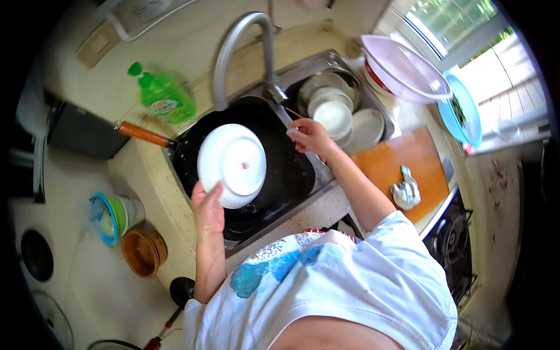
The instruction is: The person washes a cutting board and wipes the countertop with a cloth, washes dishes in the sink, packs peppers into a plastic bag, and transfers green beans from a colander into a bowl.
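Observation:
My left hand grips the lower rim of a white plate, thumb on its underside. The plate is tilted over the left sink basin, its base and a small red mark facing me. Below it, a black wok with a wooden handle fills much of that basin. My right hand is above the divider between the basins, beside the faucet. Its fingers are pinched together near a thin brownish stick-like line; what they hold is unclear. White bowls and plates are stacked in the right basin.
A green dish soap bottle stands behind the sink. To the right lie an orange cutting board with a crumpled packet, a stove, a pink basket and a blue basin. A brown pot sits at left.

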The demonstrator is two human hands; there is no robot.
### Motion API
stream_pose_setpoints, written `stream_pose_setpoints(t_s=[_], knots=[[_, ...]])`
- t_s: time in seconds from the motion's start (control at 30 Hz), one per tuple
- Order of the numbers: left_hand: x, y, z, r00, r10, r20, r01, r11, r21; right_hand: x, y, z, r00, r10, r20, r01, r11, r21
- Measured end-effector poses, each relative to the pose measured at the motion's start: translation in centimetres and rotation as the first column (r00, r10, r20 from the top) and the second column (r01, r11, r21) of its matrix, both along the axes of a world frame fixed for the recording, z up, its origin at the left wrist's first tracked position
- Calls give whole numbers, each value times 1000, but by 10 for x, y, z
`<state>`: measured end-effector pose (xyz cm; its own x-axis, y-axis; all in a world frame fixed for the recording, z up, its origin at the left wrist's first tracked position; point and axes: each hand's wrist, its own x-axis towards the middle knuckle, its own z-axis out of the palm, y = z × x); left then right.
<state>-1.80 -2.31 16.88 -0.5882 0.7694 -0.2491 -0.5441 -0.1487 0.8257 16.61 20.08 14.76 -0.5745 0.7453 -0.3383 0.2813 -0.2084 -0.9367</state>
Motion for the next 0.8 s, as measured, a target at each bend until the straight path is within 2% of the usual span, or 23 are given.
stream_pose_setpoints(t_s=[0.07, 0.2, 0.3, 0.43, 0.5, 0.53, 0.6, 0.67, 0.73, 0.8], knots=[[-3, -1, 11, 984, 22, 179, -22, 1000, 0, 30, -25, -1, 996, 71, -49, -72, 997, -18], [12, 8, 28, 967, -17, 255, 12, 1000, 23, 76, -59, 21, 988, 154, 27, -150, 981, -127], [32, 13, 36, 988, -37, 148, 29, 998, 54, 101, -67, 25, 995, 97, -16, -98, 987, -129], [55, 28, 38, 975, -172, 138, 155, 980, 125, 136, -78, 33, 996, 10, -92, -23, 989, -146], [78, 37, 43, 976, -170, -138, 182, 980, 83, 157, -80, 40, 994, -13, -111, -4, 989, -151], [90, 42, 45, 973, -186, -139, 200, 975, 93, 170, -79, 49, 994, -30, -109, 14, 990, -141], [112, 51, 48, 862, -270, -428, 328, 943, 65, 199, -77, 64, 993, -97, -74, 91, 993, -79], [138, 59, 51, 718, -390, -576, 460, 888, -29, 234, -70, 78, 974, -219, -61, 216, 975, -54], [163, 73, 54, 282, -336, -899, 570, 812, -125, 273, -57, 78, 927, -358, -112, 354, 934, -54], [190, 94, 54, 33, -136, -990, 731, 679, -69, 315, -38, 74, 823, -497, -275, 470, 868, -162]])
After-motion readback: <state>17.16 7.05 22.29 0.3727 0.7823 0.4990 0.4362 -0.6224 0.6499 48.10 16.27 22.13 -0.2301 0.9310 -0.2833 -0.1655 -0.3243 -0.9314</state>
